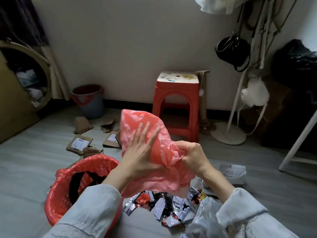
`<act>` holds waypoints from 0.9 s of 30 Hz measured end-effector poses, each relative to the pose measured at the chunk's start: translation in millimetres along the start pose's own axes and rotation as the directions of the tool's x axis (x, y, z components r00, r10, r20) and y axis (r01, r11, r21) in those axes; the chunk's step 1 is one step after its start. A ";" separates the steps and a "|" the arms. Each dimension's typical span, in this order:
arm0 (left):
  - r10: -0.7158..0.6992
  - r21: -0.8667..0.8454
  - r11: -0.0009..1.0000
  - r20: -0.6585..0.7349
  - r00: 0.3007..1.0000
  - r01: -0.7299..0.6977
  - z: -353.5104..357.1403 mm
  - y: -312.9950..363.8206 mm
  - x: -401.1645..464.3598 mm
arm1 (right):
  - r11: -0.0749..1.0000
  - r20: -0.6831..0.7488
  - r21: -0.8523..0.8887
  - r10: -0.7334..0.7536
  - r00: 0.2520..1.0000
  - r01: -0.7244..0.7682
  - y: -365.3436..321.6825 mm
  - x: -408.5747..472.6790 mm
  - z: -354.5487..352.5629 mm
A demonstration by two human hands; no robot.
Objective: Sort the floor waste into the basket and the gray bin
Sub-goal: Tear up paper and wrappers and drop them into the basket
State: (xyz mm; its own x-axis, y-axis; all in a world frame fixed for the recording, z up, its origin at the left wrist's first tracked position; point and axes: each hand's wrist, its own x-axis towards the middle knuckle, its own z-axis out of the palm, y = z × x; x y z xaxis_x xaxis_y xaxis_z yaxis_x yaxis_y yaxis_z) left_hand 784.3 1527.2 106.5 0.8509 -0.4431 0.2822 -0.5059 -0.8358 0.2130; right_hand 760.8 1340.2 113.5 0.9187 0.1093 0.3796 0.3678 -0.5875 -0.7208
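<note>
The left hand (139,152) presses straight, spread fingers (145,129) flat against a red plastic bag (137,121); the right hand (190,156) grips its bunched edge in curled fingers. Both hold it above the red basket (56,200) and foil wrappers (171,208) on the floor (25,160).

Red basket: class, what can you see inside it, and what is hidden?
The red basket is lined with a red bag, and something dark lies inside. The left sleeve covers its near part, so the rest cannot be seen.
</note>
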 end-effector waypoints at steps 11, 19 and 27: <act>-0.277 -0.559 0.799 -0.019 0.961 0.219 -2.4 -5.7 -13.8 | 0.961 0.118 -0.190 -0.180 0.977 0.200 -22.7 3.2 17.9; -0.455 -0.553 0.795 -0.269 0.849 0.251 0.5 -13.4 -11.4 | 0.969 0.201 0.115 0.190 0.961 -0.216 -37.1 8.0 23.7; -0.637 -0.850 0.340 0.107 0.763 0.402 -9.7 -2.6 -3.6 | 0.931 0.453 0.200 0.188 0.872 -0.305 -35.4 1.4 44.2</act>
State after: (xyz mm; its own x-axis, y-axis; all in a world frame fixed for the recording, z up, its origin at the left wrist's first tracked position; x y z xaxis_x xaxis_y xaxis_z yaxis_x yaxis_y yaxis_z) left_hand 781.2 1534.2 114.0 0.9870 0.1597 -0.0201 0.0502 -0.1867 0.9811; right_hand 755.5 1396.6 113.9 0.9351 0.3481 -0.0672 0.0915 -0.4202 -0.9028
